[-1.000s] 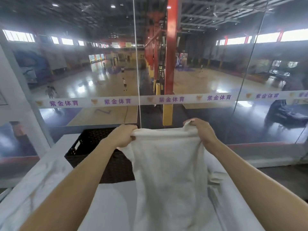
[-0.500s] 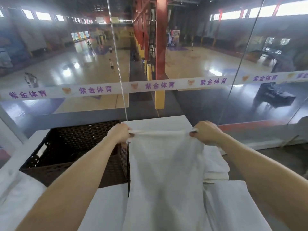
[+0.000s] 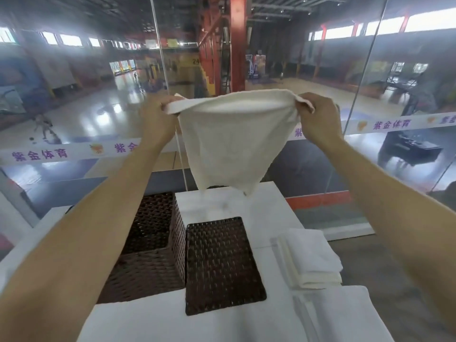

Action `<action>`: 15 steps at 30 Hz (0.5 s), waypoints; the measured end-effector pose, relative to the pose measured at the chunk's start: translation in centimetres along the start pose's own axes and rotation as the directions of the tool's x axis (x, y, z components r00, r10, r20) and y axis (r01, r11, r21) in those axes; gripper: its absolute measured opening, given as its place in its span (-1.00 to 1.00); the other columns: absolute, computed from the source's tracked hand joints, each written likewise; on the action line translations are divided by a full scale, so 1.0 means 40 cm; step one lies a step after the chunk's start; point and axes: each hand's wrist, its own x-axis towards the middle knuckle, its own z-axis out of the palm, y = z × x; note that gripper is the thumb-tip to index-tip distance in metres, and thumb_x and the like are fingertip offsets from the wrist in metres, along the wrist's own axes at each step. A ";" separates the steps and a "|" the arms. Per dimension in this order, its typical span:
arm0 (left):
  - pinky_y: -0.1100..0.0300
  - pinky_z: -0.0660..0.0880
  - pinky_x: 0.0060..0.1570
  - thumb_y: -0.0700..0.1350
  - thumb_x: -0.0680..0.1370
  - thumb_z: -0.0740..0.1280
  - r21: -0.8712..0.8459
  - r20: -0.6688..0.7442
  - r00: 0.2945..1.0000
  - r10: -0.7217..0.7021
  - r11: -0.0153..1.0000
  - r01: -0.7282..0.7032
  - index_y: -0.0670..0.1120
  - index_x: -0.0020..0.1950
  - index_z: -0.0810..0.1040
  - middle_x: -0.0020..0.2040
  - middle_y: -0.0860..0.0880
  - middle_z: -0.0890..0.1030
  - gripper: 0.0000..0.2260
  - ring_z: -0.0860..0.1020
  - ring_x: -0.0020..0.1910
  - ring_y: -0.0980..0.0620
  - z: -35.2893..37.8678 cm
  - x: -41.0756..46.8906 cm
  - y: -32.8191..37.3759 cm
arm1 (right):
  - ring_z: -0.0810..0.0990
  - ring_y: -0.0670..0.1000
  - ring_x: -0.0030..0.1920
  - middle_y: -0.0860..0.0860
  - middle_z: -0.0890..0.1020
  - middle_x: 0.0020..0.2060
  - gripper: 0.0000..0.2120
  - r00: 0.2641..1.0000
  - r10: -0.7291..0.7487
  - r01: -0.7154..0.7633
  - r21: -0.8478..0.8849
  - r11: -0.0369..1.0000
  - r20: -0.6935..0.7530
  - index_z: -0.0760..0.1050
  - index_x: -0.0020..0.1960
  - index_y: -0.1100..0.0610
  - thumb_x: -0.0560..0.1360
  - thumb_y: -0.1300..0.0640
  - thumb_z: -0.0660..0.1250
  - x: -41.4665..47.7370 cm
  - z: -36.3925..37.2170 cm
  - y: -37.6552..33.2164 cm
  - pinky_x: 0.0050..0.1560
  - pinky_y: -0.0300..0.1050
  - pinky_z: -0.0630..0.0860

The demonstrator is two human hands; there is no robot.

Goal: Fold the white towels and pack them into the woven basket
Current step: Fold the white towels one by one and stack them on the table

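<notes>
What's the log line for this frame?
stage: folding | left hand: pinches towel corner | right hand: pinches opposite corner | towel: held up above table | woven basket: open, flat woven panel beside | folded towels: stacked right of panel

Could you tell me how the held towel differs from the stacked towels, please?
The held towel hangs loose between left hand and right hand; the stacked towels lie folded on the table. The held towel is single, the stacked towels several. Both are white.

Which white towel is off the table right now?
The towel pinched at its top corners by the left hand and right hand, hanging in the air. The folded stack lies on the table.
</notes>
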 end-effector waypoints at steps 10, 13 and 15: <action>-0.02 0.60 0.30 -0.39 0.56 0.30 0.570 0.486 0.806 -0.338 0.822 0.001 -0.06 0.25 0.78 0.19 -0.17 0.76 -0.59 0.70 0.19 -0.21 -0.042 -0.642 -0.332 | 0.50 0.08 0.47 -0.05 0.61 0.42 -0.62 0.824 0.118 0.018 -0.234 0.972 0.554 0.62 0.38 -0.10 0.66 0.24 0.30 -0.685 0.111 0.383 0.45 0.04 0.41; 0.05 0.59 0.16 -0.22 0.60 0.30 0.740 0.614 0.590 -0.525 0.642 -0.199 0.21 0.27 0.72 0.13 -0.04 0.73 -0.60 0.67 0.14 -0.15 -0.048 -0.909 -0.413 | 0.32 0.06 0.63 -0.04 0.48 0.55 -0.64 0.639 0.240 -0.005 -0.309 0.951 0.731 0.55 0.40 -0.24 0.70 0.10 0.26 -0.962 0.122 0.515 0.58 0.14 0.32; 0.10 0.56 0.15 -0.16 0.61 0.34 0.751 0.599 0.522 -0.608 0.653 -0.100 0.20 0.26 0.73 0.16 -0.01 0.73 -0.65 0.66 0.14 -0.09 -0.066 -1.080 -0.462 | 0.18 0.05 0.69 -0.05 0.38 0.62 -0.65 0.517 0.291 0.011 -0.346 0.938 0.805 0.51 0.48 -0.18 0.75 0.06 0.20 -1.120 0.095 0.530 0.62 0.05 0.24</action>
